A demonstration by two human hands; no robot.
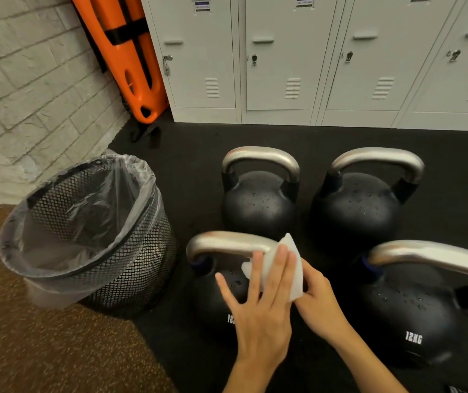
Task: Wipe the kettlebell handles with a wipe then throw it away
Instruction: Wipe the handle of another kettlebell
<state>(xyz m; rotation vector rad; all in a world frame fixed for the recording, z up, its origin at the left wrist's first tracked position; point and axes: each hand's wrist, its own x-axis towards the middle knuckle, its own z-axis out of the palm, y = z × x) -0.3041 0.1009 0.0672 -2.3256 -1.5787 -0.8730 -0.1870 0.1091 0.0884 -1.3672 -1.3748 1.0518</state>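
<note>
Several black kettlebells with silver handles stand on the dark mat. The near left kettlebell [216, 296] has its handle [221, 243] partly covered by a white wipe [289, 268] at the right end. My left hand [258, 304] lies flat with fingers spread against the wipe. My right hand [318, 296] pinches the wipe from behind and is partly hidden by it. The near right kettlebell [408, 316] is marked 12KG. Two more, the far left kettlebell [258, 205] and the far right kettlebell [357, 208], stand behind.
A black mesh bin [131, 251] lined with a clear bag stands left of the kettlebells. Grey lockers [284, 66] line the back. An orange board [131, 58] leans in the corner by the white brick wall [28, 80]. Brown carpet [43, 350] lies at the lower left.
</note>
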